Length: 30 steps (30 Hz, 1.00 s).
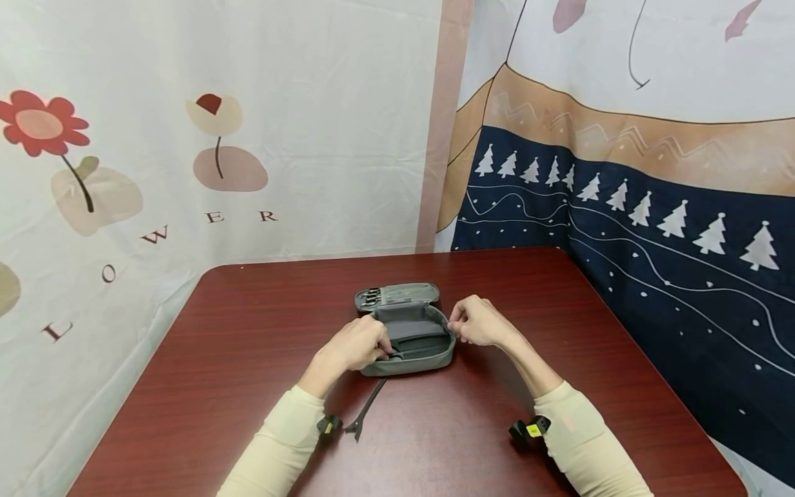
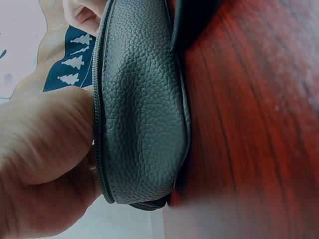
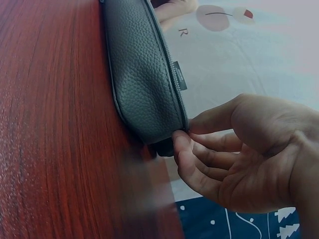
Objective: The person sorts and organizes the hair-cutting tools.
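A grey zippered case [image 1: 406,366] with a pebbled leather-like surface lies unfolded on the table, its lid [image 1: 410,293] laid back. My left hand [image 1: 360,343] reaches over the case's left rim, fingers curled down inside, pinching one end of a slim dark tool [image 1: 396,356]; the fingertips are partly hidden. The case wall [image 2: 139,109] hides those fingers in the left wrist view. At the right side, my right hand [image 1: 481,321] pinches the case's zippered rim between thumb and fingers. On the table in front lies a dark wrench-like tool [image 1: 366,411] with a forked end.
Small dark pieces [image 1: 371,297] sit in a row at the lid's left end. The reddish-brown wooden table [image 1: 248,386] spreads around the case. Printed curtains [image 1: 348,138] hang behind it and along the right side. Each wrist wears a small black device [image 1: 530,429].
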Each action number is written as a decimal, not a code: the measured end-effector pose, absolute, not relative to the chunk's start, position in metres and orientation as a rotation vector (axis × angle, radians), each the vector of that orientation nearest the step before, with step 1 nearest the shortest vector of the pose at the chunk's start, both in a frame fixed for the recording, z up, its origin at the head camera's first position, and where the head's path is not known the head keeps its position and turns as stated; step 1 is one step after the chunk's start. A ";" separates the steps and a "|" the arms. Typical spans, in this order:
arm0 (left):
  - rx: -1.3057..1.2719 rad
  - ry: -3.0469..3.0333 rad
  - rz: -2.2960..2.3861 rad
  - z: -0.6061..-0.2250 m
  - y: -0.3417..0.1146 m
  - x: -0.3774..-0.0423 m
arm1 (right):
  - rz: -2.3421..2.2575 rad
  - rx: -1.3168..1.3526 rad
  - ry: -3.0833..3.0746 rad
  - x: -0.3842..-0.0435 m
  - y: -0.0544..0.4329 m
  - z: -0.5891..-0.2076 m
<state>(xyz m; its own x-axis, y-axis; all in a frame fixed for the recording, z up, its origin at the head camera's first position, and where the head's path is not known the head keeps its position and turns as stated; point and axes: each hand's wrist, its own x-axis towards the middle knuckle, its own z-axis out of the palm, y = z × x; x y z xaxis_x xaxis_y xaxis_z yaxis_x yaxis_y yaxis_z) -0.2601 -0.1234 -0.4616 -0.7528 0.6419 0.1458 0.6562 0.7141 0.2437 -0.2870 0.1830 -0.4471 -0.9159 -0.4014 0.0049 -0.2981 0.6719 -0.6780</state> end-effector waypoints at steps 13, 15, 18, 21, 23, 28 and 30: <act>-1.119 -2.853 -0.433 -0.461 -0.126 -0.261 | -1.078 -0.566 2.731 -0.287 0.184 -0.448; -1.106 -2.865 -0.437 -0.462 -0.126 -0.262 | -1.078 -0.563 2.733 -0.287 0.184 -0.448; -1.101 -2.893 -0.447 -0.461 -0.126 -0.262 | -1.072 -0.568 2.739 -0.288 0.184 -0.449; -1.130 -2.912 -0.471 -0.458 -0.128 -0.262 | -1.068 -0.567 2.742 -0.289 0.184 -0.450; -1.145 -2.919 -0.496 -0.456 -0.129 -0.261 | -1.067 -0.561 2.743 -0.288 0.184 -0.451; -1.112 -2.897 -0.558 -0.449 -0.131 -0.259 | -1.075 -0.552 2.745 -0.288 0.184 -0.451; -1.089 -2.873 -0.587 -0.446 -0.132 -0.257 | -1.079 -0.551 2.748 -0.288 0.184 -0.450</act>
<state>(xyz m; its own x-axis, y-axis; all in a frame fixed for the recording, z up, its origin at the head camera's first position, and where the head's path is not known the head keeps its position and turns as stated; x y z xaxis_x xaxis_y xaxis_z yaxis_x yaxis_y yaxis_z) -0.2568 -0.1316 -0.4456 -0.7576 0.6367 0.1436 0.6420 0.6872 0.3401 -0.2881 0.1837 -0.4503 -0.9234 -0.3837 0.0043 -0.2842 0.6763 -0.6796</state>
